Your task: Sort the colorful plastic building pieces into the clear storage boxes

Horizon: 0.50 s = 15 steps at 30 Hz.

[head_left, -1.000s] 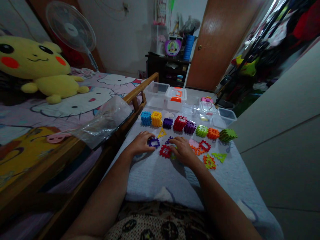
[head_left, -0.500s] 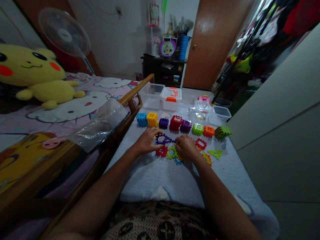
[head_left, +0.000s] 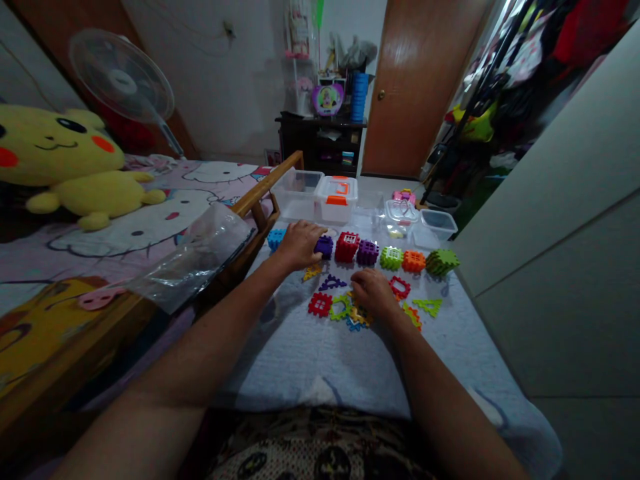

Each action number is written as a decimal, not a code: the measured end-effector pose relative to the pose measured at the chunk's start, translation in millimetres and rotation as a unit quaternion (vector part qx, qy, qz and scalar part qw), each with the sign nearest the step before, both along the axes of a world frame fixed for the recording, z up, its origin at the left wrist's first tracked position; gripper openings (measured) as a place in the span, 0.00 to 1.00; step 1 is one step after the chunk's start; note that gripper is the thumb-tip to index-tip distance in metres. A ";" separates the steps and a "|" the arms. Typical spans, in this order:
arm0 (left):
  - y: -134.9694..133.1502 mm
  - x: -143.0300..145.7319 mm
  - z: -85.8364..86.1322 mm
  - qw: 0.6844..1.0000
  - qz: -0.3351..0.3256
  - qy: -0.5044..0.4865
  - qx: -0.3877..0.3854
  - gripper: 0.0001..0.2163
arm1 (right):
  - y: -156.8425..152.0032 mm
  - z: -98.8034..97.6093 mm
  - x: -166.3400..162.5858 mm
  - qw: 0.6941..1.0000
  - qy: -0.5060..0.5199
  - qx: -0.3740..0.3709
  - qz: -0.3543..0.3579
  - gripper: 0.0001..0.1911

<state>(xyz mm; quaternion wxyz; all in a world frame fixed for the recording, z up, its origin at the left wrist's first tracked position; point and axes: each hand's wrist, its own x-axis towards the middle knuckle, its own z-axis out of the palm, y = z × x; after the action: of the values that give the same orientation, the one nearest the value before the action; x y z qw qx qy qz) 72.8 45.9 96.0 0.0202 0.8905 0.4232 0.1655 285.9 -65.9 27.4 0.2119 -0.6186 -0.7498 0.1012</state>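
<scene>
My left hand (head_left: 300,244) reaches to the back row of toy pieces, thumb and fingers closed around the sides of a small purple stack of interlocking building plates (head_left: 326,247). Closer to me, my right hand (head_left: 374,291) rests low over the loose pieces with its fingers curled together; their tips are hidden. A purple triangular plate (head_left: 331,282) lies between the hands. Nearby lie a red window plate (head_left: 320,305), a green plate (head_left: 340,308), yellow plates (head_left: 360,315) partly under my right hand, and a yellow piece (head_left: 312,272) below my left hand.
Along the row stand red (head_left: 347,247), dark purple (head_left: 368,253), green (head_left: 391,258), orange (head_left: 414,261) and olive green (head_left: 442,263) stacks, with a blue stack (head_left: 276,239) at the left. Clear plastic boxes (head_left: 336,208) stand behind. A wooden bed rail (head_left: 273,179) borders the left side.
My left hand has moved up and away to the purple stack, and the purple plate it held has left the front. The purple triangle now lies free of both hands.
</scene>
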 end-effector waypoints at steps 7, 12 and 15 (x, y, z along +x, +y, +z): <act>33.8 15.5 1.0 0.994 0.009 0.104 -0.034 0.26 | 0.9 -2.1 3.2 1.000 0.017 0.014 -0.005 0.11; 39.6 20.1 -4.5 0.982 0.005 0.181 -0.046 0.27 | 2.1 -3.4 3.3 1.000 0.023 0.011 -0.008 0.11; 40.9 22.4 -2.7 0.974 0.008 0.219 -0.051 0.28 | 2.6 -3.8 2.6 1.000 0.022 0.010 -0.009 0.11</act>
<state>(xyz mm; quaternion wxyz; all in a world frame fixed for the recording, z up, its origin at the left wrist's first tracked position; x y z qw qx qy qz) 95.1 86.8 93.3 -0.0285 0.8997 0.4322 -0.0550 288.4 -63.3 23.6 0.2356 -0.6208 -0.7402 0.1056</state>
